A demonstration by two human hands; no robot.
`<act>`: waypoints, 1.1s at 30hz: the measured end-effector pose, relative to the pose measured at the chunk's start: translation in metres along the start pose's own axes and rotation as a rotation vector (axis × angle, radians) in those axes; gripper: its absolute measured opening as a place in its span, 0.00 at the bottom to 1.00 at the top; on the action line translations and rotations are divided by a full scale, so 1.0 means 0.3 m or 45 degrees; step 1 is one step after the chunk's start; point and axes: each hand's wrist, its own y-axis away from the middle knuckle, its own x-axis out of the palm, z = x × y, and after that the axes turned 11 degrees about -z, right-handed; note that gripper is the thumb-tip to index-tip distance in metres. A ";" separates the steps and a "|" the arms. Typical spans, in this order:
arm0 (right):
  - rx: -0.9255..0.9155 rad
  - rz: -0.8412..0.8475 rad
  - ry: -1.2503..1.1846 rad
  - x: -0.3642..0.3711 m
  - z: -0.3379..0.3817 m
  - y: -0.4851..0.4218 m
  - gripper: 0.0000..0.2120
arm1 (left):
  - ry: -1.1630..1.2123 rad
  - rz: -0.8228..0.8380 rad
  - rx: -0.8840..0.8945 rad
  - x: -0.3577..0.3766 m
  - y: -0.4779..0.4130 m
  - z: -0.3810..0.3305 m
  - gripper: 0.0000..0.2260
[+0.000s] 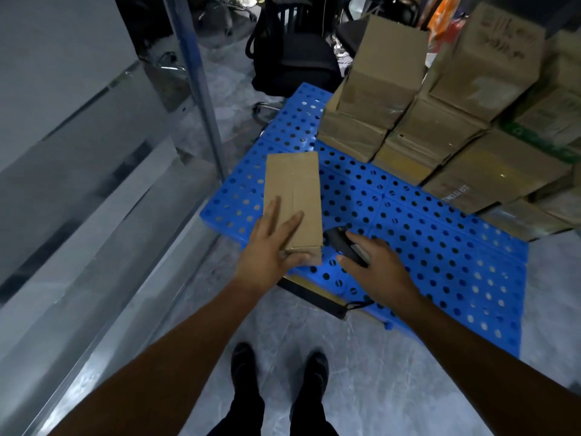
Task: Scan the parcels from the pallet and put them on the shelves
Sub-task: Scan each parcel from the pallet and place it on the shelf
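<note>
Black shoes (278,369) stand on the grey floor (393,372) at the bottom of the view, and both bare forearms reach forward from there toward a blue perforated pallet (440,256).

Grasping the parcel (294,199), a long brown cardboard box, the left hand (270,250) has its fingers laid straight along the top face and its thumb wrapped round the near end. The parcel hangs over the pallet's near left corner, its length running away from the person. Whether its far end rests on the blue surface or is held clear of it cannot be told.

Just beside the parcel's near end, the right hand (380,262) is clasped round a black handheld scanner (344,245), which points up and left toward the box. A thin black cord (358,305) shows below the wrist, over the pallet's near edge.

More brown parcels are stacked (440,121) several layers high on the pallet's far right part, well apart from both hands. Under the near left corner lies a dark flat item with a yellow face (314,294). A black chair (292,61) stands beyond the far edge, and a metal post (201,89) rises off the left edge.
</note>
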 end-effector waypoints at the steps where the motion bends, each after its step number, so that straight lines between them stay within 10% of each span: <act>1: -0.003 -0.004 0.018 -0.001 0.005 0.006 0.31 | 0.152 -0.021 -0.024 -0.013 0.004 0.030 0.38; 12: -0.032 0.027 0.309 -0.057 0.140 -0.016 0.32 | 0.553 0.132 -0.224 -0.092 -0.020 0.244 0.57; 21: -0.271 0.204 0.866 -0.150 0.355 -0.158 0.30 | 0.473 0.003 -0.310 -0.060 -0.013 0.192 0.45; 33: -0.388 0.217 0.815 -0.226 0.298 -0.203 0.29 | 0.568 -0.006 -0.330 -0.062 -0.001 0.182 0.45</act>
